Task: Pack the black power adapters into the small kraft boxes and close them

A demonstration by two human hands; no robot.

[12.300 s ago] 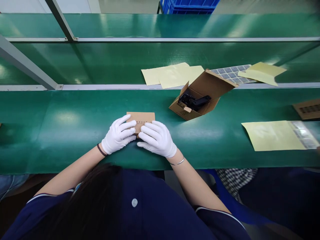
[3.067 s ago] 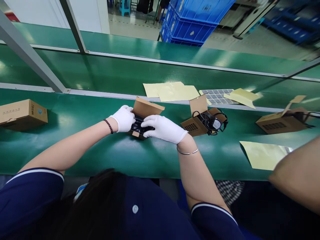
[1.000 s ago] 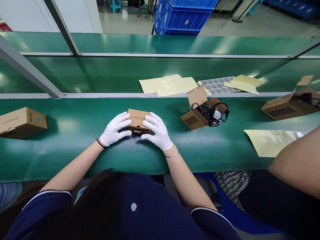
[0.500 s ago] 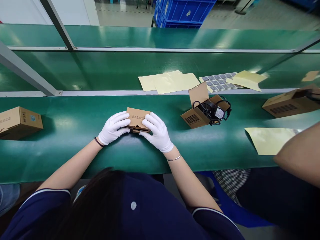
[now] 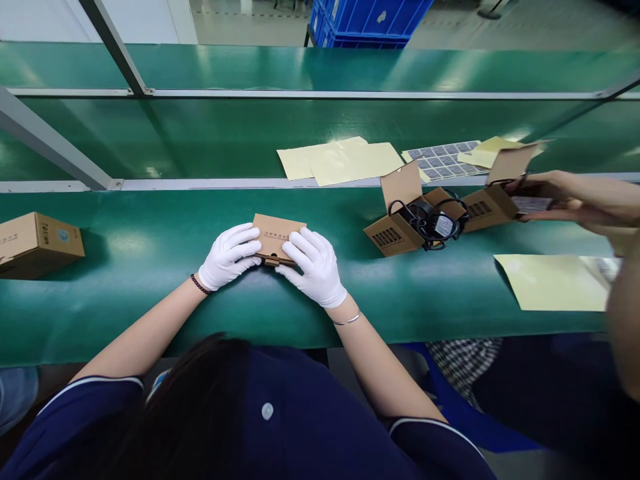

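Note:
A small brown cardboard box (image 5: 277, 230) with printed text on its lid is between my two white-gloved hands on the green table. My left hand (image 5: 231, 255) grips its left end, thumb at the near side and fingers on top. Round the right end, my right hand (image 5: 315, 265) is closed, fingers over the lid and thumb along the front edge. The front flap shows a little below the lid edge. To the right stands an open cardboard box (image 5: 395, 235) with a black cabled device (image 5: 433, 223) sticking out of it.
A co-worker's hand (image 5: 565, 193) holds another open box (image 5: 493, 203) against the open one. Yellowish sheets (image 5: 350, 160) and a label sheet (image 5: 443, 160) lie behind; another sheet (image 5: 550, 283) lies at right. A closed box (image 5: 40, 243) stands at left. A metal post (image 5: 55, 143) rises behind it.
The co-worker's hand has come in from the right and slid the right-hand box leftward, up to the open box. My hands stay on the small box with barely any shift.

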